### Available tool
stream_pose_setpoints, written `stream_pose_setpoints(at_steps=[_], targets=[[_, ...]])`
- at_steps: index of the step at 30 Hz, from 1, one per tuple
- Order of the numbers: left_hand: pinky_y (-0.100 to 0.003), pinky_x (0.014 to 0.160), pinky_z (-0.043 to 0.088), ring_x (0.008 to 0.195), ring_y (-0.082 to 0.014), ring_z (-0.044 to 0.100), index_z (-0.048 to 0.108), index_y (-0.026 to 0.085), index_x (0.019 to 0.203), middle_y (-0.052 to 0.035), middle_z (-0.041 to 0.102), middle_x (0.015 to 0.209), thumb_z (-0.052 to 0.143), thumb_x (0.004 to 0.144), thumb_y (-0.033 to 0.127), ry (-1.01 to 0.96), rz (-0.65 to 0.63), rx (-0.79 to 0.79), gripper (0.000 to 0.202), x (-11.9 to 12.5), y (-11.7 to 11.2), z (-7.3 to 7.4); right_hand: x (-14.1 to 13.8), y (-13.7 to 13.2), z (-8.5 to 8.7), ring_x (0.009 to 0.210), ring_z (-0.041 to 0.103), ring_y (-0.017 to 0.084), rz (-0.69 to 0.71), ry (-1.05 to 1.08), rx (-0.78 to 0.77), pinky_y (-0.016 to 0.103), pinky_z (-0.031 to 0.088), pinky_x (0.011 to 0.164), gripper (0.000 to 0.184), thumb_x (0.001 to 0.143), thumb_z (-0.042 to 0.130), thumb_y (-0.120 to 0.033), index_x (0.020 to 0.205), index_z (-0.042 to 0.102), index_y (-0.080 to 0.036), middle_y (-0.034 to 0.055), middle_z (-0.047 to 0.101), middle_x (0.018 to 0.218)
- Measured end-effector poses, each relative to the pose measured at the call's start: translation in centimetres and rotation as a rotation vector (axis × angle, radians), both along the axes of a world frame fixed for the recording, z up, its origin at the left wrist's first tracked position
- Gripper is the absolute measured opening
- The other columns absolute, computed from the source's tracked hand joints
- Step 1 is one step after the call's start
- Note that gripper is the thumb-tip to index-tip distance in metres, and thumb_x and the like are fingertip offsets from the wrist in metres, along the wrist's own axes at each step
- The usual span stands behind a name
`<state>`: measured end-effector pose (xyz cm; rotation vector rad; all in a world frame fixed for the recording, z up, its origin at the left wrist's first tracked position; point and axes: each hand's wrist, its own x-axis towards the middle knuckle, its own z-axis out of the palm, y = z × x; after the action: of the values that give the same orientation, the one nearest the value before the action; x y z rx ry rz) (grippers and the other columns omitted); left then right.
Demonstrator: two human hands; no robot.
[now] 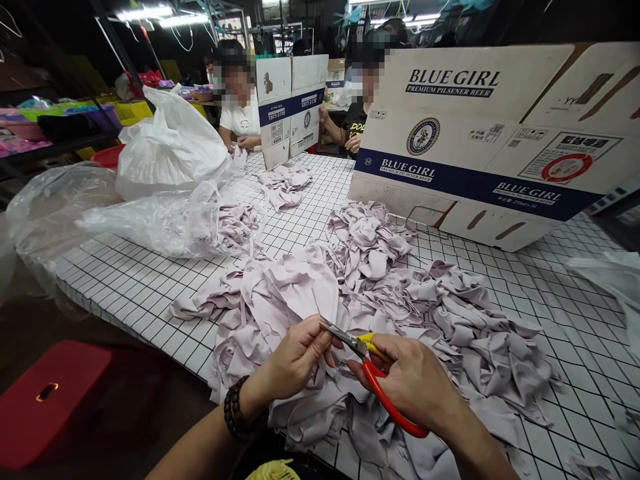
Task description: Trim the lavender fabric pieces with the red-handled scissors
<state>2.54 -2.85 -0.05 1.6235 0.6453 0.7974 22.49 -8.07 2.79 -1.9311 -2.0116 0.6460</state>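
My right hand (407, 380) is closed around scissors (383, 393) with one red and one yellow handle. The blades point left and reach to the fingertips of my left hand (297, 357). Those fingers pinch the edge of a pale lilac fabric piece (310, 290), which spreads up and away from them. Whether the blades have fabric between them is too small to tell. A heap of similar crumpled fabric pieces (470, 327) lies under and around both hands, mostly to the right.
A checked table (170, 287) carries the fabric. An upright beer carton (450, 143) stands at the right and a smaller carton (290, 110) farther back. Plastic bags (170, 147) lie at the left. Two people sit across the table. A red stool (55, 393) stands at lower left.
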Motion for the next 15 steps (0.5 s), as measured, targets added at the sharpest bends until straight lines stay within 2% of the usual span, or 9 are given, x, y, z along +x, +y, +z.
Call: stream_pose_setpoints(at_steps=[7, 11, 15], targets=[[-0.023, 0.065, 0.047, 0.067, -0.012, 0.062, 0.061, 0.013, 0.088, -0.0022, 0.053, 0.081, 0.042, 0.098, 0.042, -0.017, -0.013, -0.117, 0.036, -0.1, -0.1, 0.0, 0.2, 0.5, -0.4, 0.049, 0.028, 0.01, -0.009, 0.136, -0.129, 0.025, 0.019, 0.047, 0.046, 0.073, 0.066, -0.044, 0.054, 0.031, -0.021, -0.0054, 0.032, 0.05], [-0.024, 0.066, 0.047, 0.068, -0.0124, 0.063, 0.06, 0.013, 0.089, -0.0026, 0.055, 0.08, 0.042, 0.098, 0.04, -0.018, -0.01, -0.147, 0.034, -0.2, -0.1, -0.1, 1.4, 1.3, -1.1, 0.047, 0.027, 0.008, -0.034, 0.546, -0.284, 0.023, 0.019, 0.044, 0.048, 0.072, 0.069, -0.049, 0.053, 0.034, -0.021, -0.0071, 0.03, 0.05], [-0.024, 0.065, 0.048, 0.067, -0.0123, 0.061, 0.061, 0.013, 0.088, -0.0047, 0.057, 0.082, 0.039, 0.099, 0.037, 0.012, 0.003, -0.073, 0.034, 0.1, -0.5, 0.0, 1.4, 3.0, -2.7, 0.044, 0.043, 0.012, -0.154, 0.95, -0.386, 0.025, 0.033, 0.044, 0.049, 0.076, 0.058, -0.067, 0.061, 0.055, -0.02, -0.0027, 0.048, 0.049]])
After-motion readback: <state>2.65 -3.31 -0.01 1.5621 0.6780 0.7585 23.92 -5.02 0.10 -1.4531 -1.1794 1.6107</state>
